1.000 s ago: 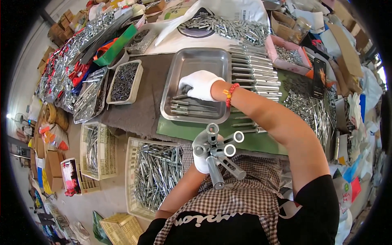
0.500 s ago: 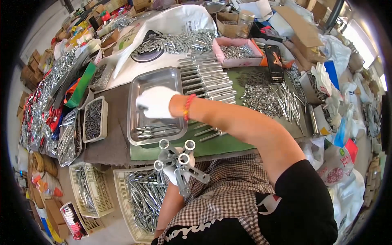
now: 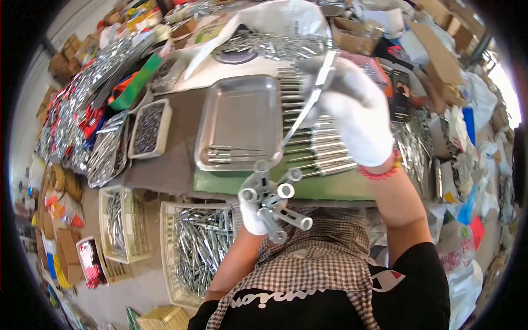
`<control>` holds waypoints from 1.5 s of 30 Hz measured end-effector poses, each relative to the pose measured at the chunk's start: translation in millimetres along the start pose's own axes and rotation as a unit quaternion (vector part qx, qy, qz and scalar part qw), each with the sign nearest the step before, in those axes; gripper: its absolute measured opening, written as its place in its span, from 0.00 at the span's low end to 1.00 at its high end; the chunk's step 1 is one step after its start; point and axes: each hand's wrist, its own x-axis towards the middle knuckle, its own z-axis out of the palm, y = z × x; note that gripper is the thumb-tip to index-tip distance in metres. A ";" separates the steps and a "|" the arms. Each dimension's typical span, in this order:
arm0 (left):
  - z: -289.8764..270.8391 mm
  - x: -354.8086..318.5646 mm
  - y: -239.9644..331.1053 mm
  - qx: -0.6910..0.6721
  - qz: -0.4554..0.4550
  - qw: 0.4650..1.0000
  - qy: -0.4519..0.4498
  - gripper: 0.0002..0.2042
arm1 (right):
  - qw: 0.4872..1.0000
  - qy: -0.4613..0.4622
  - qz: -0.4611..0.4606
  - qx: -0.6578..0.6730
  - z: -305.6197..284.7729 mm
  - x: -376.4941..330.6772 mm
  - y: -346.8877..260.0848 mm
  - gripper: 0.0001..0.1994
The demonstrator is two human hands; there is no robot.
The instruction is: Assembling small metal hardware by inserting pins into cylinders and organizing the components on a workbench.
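Note:
My left hand (image 3: 251,216), in a white glove, is closed around a bunch of several hollow metal tubes (image 3: 269,223) below the table's front edge. Their open ends fan out in different directions. White-gloved too, my right hand (image 3: 357,113) grips a shiny metal rod (image 3: 307,111), slanted with its thin end down toward the tray; motion blurs the fingers. Beneath that hand lies a row of metal rods (image 3: 333,149), thin ends to the left and thicker ends to the right. The rectangular metal tray (image 3: 201,140) holds a few thin rods (image 3: 234,155) near its front.
A white bin of dark small parts (image 3: 163,129) stands left of the tray. Below the table, a cream crate (image 3: 166,247) holds many metal rods. Small metal pieces are heaped on a white sack (image 3: 297,22) at the back. A phone (image 3: 401,93) stands at the right.
My right hand has moved from over the tray to the right, above the row, and a rod now shows in its grip. My left hand keeps the tubes. The whole view has shifted.

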 end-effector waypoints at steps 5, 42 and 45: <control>4.6 -2.9 2.4 0.046 0.041 0.995 0.081 0.15 | 0.957 -0.100 -0.115 -0.248 20.7 -3.8 18.6 0.18; -9.7 -6.7 -0.8 -0.108 -0.028 0.990 0.091 0.16 | 0.815 -0.301 0.072 -0.491 76.1 65.4 160.7 0.15; -0.4 -8.6 6.3 -0.206 -0.042 0.975 0.072 0.16 | 0.816 -0.297 0.035 -0.494 91.9 63.1 166.5 0.10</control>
